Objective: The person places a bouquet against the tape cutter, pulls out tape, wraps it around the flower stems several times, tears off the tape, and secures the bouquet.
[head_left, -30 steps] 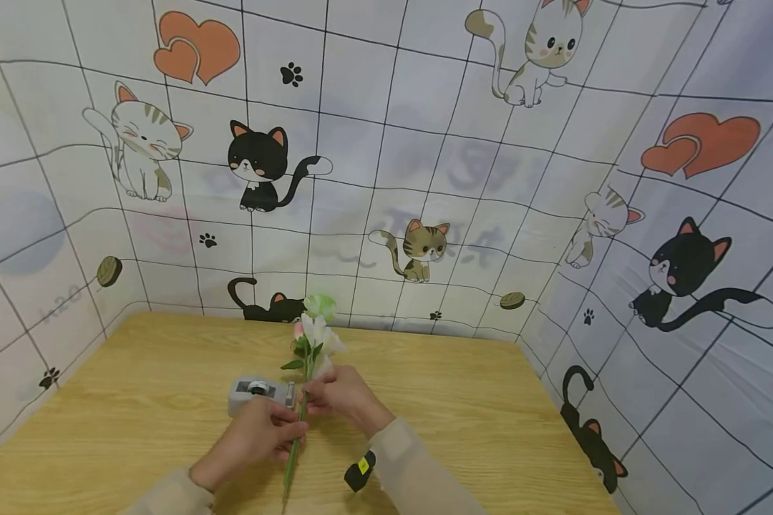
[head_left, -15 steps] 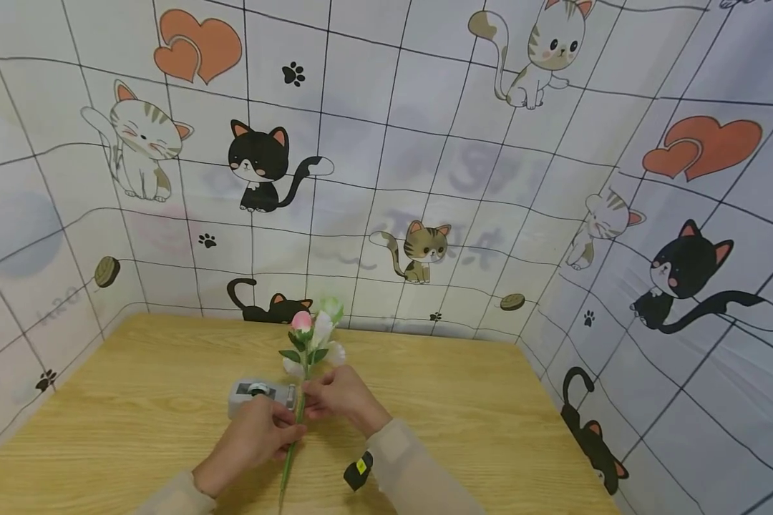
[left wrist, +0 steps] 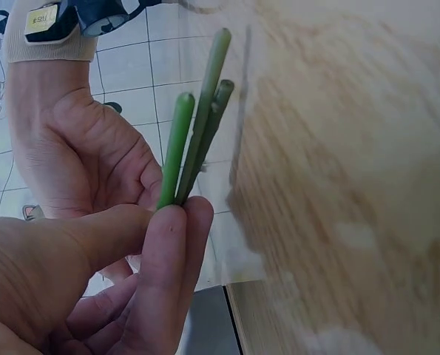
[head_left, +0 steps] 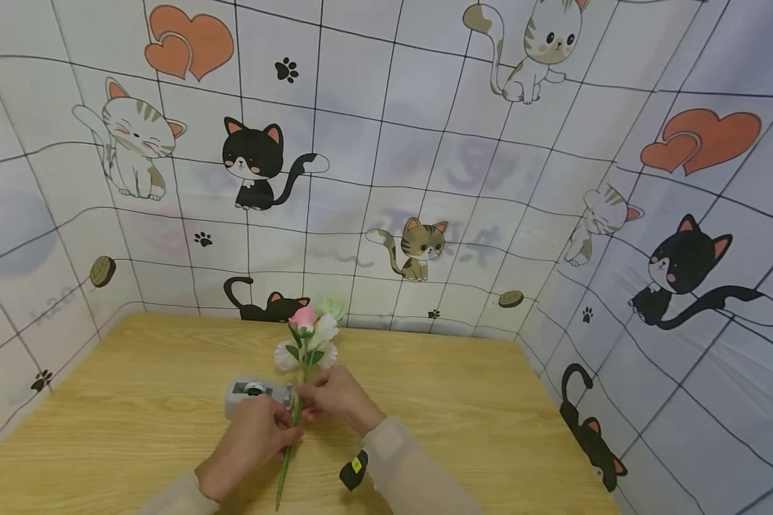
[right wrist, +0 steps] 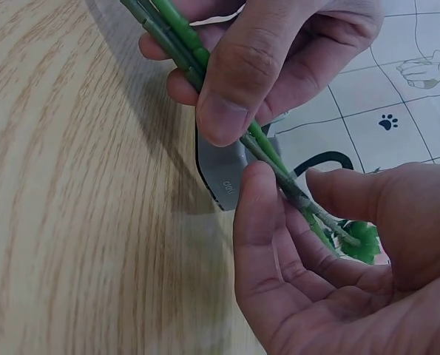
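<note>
A small bunch of artificial flowers stands tilted between both hands: a pink rose (head_left: 303, 319), white blooms (head_left: 325, 329) and a pale green bloom (head_left: 331, 308). My left hand (head_left: 254, 430) pinches the green stems (left wrist: 177, 148) between thumb and fingers, their cut ends sticking out past the fingertips in the left wrist view. Higher up, just below the leaves, my right hand (head_left: 343, 400) holds the same stems with thumb and forefinger on either side. A grey tape dispenser (head_left: 237, 399) sits behind the left hand, partly covered by it.
The wooden table (head_left: 451, 415) meets a cloth backdrop (head_left: 361, 143) printed with cats, at the back and on both sides. A black wrist camera with a yellow label (head_left: 356, 466) is strapped at the right sleeve.
The bunch has turned about its stems: the pink rose now faces front and white petals show on both sides. Both hands keep their places on the stems, with little shift.
</note>
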`<state>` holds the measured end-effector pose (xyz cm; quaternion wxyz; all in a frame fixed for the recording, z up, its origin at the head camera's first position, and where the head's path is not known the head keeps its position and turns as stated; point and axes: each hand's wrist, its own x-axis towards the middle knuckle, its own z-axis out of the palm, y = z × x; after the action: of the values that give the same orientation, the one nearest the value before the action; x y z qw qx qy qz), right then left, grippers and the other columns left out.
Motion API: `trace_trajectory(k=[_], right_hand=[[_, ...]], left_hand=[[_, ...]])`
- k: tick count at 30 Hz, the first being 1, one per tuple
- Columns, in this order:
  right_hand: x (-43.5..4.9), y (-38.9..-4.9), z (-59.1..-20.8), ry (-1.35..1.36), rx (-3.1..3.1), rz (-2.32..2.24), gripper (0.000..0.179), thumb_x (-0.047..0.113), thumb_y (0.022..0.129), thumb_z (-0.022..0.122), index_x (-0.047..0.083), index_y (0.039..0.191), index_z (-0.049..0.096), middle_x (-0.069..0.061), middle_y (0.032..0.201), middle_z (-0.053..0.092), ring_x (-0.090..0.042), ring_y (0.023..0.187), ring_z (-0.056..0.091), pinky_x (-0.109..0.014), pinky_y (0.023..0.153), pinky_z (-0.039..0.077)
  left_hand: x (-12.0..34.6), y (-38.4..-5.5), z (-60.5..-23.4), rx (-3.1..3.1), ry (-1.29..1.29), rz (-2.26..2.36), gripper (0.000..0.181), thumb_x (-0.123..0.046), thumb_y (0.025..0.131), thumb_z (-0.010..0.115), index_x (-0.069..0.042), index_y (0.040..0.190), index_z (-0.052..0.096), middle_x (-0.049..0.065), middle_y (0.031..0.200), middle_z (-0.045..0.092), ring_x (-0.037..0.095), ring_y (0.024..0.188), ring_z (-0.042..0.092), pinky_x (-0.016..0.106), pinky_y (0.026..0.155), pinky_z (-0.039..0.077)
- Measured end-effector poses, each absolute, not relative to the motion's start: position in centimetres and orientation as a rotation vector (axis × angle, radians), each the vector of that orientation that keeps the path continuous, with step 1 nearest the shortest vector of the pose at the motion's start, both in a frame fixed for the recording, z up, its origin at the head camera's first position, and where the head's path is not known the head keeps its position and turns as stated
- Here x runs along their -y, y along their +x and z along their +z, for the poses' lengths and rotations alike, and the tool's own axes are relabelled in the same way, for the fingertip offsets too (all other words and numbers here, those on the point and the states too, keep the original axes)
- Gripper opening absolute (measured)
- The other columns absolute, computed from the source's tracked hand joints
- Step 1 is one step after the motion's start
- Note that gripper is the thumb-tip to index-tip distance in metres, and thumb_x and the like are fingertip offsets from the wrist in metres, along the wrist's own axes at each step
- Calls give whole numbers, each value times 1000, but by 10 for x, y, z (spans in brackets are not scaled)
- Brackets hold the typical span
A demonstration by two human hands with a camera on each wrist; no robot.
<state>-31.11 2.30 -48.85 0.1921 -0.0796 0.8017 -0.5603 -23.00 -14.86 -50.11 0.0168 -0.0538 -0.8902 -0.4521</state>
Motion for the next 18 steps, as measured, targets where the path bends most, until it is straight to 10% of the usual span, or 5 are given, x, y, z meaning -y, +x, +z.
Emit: trace_trajectory(k=[18], right_hand=[[-20,-309,-487,-237,-2278,-1558,25,16,110,84,2,90,86,-6,72,77,-7,60,72,-31,72,72]], left_hand=[[149,-231,-502,2781,-142,-1364,21,-9,92,98,-9,78,82,-2,72,79,15,53,77,25,51,60]])
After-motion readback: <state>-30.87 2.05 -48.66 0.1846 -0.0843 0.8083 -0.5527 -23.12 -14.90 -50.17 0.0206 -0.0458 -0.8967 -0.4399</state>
